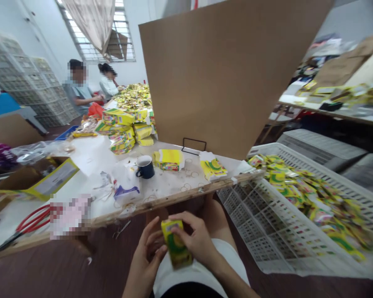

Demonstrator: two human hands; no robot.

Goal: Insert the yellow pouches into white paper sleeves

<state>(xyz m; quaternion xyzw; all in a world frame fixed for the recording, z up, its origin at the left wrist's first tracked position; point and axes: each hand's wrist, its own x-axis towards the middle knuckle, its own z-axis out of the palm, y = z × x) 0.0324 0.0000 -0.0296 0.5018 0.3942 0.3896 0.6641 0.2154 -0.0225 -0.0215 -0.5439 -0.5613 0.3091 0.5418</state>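
Over my lap, my right hand (197, 238) grips a small yellow and green carton (178, 248), thumb on its front face and fingers at its upper edge. The carton is tilted and slightly blurred. Just left of it is my left hand (147, 252), its thumb and fingers curved and apart. Its fingertips come close to the carton's left side; whether they touch it I cannot tell. On the table (170, 188) ahead lie a yellow carton (169, 160) and a small stack of flat yellow packets (214, 166).
A dark mug (145, 167) and red-handled scissors (34, 219) are on the table. A tall cardboard sheet (211, 78) stands behind. To the right, a white plastic crate (255, 231) holds many yellow packets. Two people sit at the far left beside a packet heap (132, 96).
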